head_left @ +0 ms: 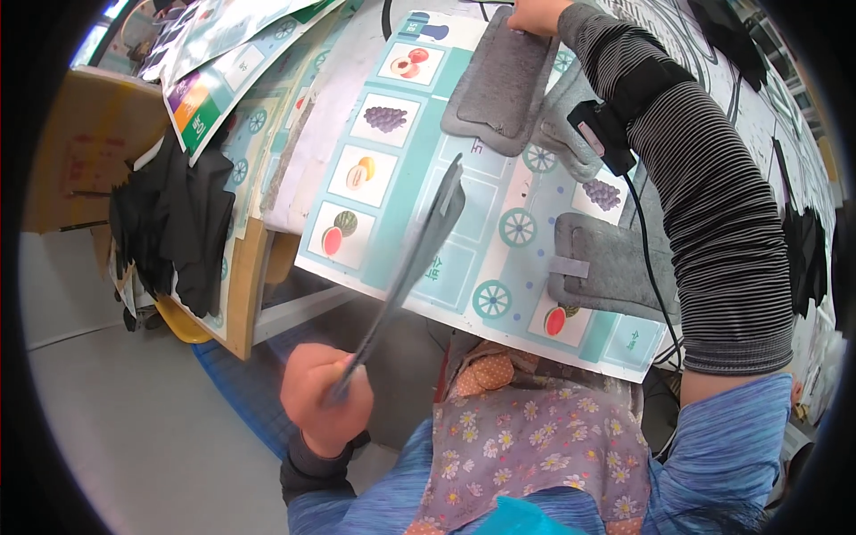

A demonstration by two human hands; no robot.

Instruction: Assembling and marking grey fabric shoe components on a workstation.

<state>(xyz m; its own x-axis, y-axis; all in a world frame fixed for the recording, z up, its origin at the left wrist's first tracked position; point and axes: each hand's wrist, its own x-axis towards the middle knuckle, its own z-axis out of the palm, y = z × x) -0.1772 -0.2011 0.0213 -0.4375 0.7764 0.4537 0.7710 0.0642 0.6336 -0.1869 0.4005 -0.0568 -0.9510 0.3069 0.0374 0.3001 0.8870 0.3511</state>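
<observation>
Closed in a fist in front of the table's near edge, my left hand (326, 397) grips a thin dark grey piece (412, 259). It is seen almost edge-on and smeared by motion, and looks like a fabric pad. My right hand (538, 16), at the far edge of the view, has its fingers closed at the top end of a flat grey fabric pad (499, 85). That pad lies on a printed sheet (379, 254) with fruit pictures and wheels. A lighter grey pad (571, 125) and another grey pad (615, 263) with a small pale tab rest on the sheet's right side.
Colourful printed sheets (223, 85) are stacked at the far left. Black fabric pieces (178, 223) hang beside a cardboard box (89, 156). A small device (602, 134) is strapped to my right forearm, with a black cable (655, 259) running down over the table's right side.
</observation>
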